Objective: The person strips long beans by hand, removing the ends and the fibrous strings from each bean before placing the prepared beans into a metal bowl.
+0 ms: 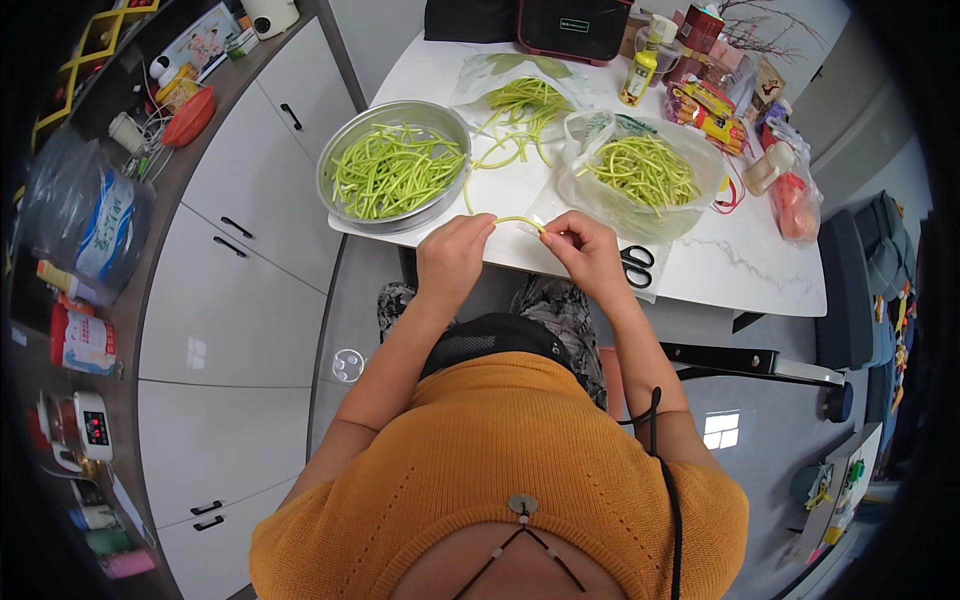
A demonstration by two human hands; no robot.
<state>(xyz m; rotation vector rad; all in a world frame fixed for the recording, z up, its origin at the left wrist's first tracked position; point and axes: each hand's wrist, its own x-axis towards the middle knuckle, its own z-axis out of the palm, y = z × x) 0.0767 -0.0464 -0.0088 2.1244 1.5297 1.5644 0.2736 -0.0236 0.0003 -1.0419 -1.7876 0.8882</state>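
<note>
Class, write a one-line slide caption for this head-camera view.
Both hands, left hand and right hand, hold one green bean between metal bowl and plastic bag.

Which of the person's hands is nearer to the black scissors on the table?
Right. The right hand sits just left of the scissors, almost touching them. The left hand is farther left, beyond the right hand, nearer the metal bowl.

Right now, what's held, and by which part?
One long green bean stalk, spanning both hands: left hand pinches one end, right hand pinches the other, above the white table edge.
</note>
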